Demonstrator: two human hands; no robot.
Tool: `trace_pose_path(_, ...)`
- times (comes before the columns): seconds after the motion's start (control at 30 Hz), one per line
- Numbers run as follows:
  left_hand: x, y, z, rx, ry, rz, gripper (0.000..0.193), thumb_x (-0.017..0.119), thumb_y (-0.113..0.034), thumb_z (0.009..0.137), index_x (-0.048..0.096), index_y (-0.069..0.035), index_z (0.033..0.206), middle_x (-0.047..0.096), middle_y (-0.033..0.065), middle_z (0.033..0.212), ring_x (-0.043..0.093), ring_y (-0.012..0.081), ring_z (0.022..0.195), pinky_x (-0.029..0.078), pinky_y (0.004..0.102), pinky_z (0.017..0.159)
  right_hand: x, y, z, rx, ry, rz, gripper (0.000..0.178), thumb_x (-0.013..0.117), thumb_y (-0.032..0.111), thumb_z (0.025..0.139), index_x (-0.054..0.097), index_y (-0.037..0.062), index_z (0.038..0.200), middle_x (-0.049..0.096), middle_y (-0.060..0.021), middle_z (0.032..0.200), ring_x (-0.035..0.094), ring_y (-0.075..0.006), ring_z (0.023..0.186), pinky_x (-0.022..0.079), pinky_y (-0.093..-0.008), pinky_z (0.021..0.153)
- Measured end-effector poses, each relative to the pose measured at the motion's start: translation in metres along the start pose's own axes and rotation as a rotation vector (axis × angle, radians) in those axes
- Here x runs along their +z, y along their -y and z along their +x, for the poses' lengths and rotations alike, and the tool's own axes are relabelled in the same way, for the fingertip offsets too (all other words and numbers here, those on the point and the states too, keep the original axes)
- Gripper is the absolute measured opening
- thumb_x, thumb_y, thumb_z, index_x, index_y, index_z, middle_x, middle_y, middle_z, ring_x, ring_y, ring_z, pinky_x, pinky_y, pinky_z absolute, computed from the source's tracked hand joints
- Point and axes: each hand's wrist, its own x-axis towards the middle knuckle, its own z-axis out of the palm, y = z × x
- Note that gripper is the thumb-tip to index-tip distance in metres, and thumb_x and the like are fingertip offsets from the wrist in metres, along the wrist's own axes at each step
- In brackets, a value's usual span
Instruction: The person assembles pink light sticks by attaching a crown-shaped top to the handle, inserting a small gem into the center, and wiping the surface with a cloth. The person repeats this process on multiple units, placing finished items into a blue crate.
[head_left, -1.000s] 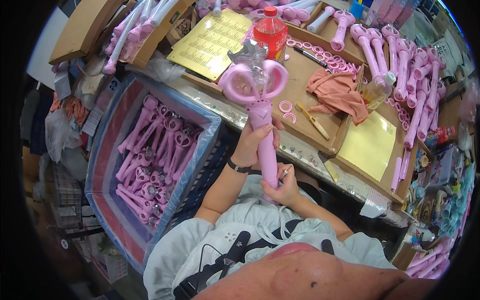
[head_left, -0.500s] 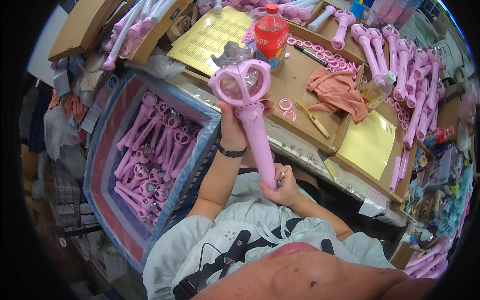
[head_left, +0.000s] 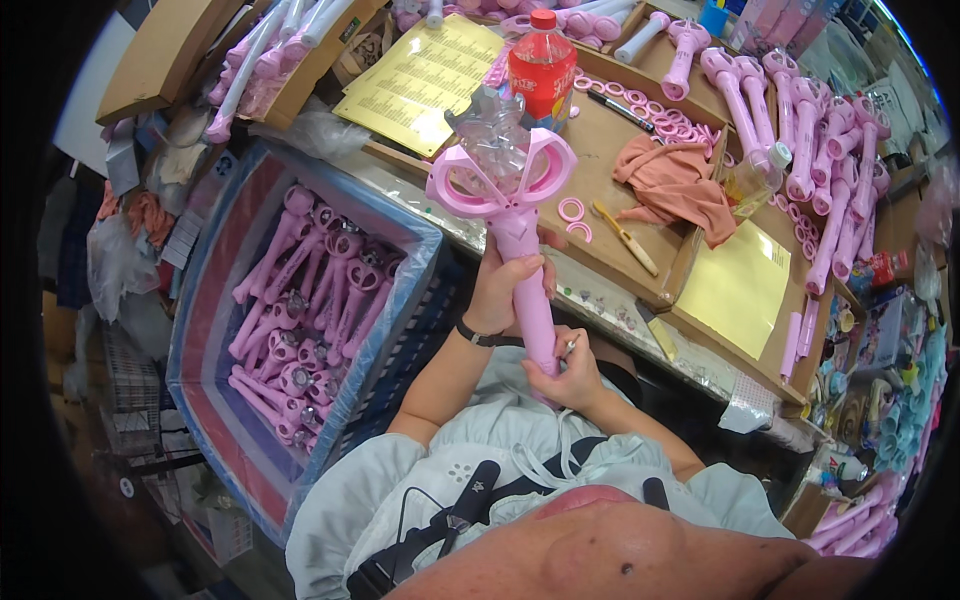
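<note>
A pink toy wand [head_left: 535, 322] is held upright in front of my body. Its head has pink loops flared out to both sides, with a clear and grey crown-like piece [head_left: 492, 125] standing between them. My left hand [head_left: 503, 288] wraps round the upper handle, just under the head. Lower down, my right hand [head_left: 568, 374] is closed on the bottom end of the handle. A small silvery tip shows between the right fingers; what it belongs to is hidden.
To the left stands a blue plastic crate [head_left: 405, 215] holding several pink wands. On the bench are a cardboard tray [head_left: 570, 255], a red bottle [head_left: 543, 65], an orange cloth [head_left: 672, 180], a yellow-handled tool [head_left: 627, 240], pink rings [head_left: 571, 209] and yellow sheets [head_left: 735, 290]. More wand handles [head_left: 800, 130] lie at right.
The wand's head has gone from a closed oval to loops spread sideways, with the clear piece rising between them. My left hand has shifted right and down onto the upper handle.
</note>
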Motion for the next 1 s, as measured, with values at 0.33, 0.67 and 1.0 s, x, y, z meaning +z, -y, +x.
trace_pose_path(0.33, -0.022, -0.029, 0.033, 0.284, -0.149, 0.139, 0.074, 0.052, -0.052, 0.088, 0.028, -0.002, 0.137, 0.049, 0.0114, 0.124, 0.057, 0.0182, 0.101, 0.049, 0.032, 0.084, -0.033, 0.015, 0.008, 0.262, 0.205, 0.655, 0.055, 0.075, 0.001, 0.07, 0.026, 0.0139, 0.091, 0.055, -0.0175, 0.094, 0.059, -0.0198, 0.074, 0.05, -0.031, 0.064)
trace_pose_path(0.67, -0.021, -0.038, 0.036, 0.205, -0.251, 0.419, 0.07, 0.061, -0.019, 0.089, 0.021, 0.001, 0.143, 0.05, 0.0118, 0.122, 0.055, 0.0137, 0.101, 0.052, 0.0244, 0.075, -0.049, 0.014, 0.007, 0.484, 0.353, 1.194, 0.051, 0.075, 0.02, 0.075, 0.032, 0.0127, 0.102, 0.056, -0.0164, 0.092, 0.06, -0.0244, 0.058, 0.049, -0.0317, 0.048)
trace_pose_path(1.0, -0.031, -0.028, 0.031, 0.325, 0.033, -0.125, 0.049, 0.045, -0.03, 0.097, 0.031, -0.008, 0.139, 0.045, 0.0083, 0.133, 0.051, 0.0197, 0.116, 0.043, 0.0364, 0.096, -0.056, 0.043, 0.013, 0.465, 0.429, 1.202, 0.048, 0.072, 0.014, 0.075, 0.035, 0.0088, 0.105, 0.057, -0.0174, 0.1, 0.061, -0.0244, 0.06, 0.049, -0.0313, 0.048)
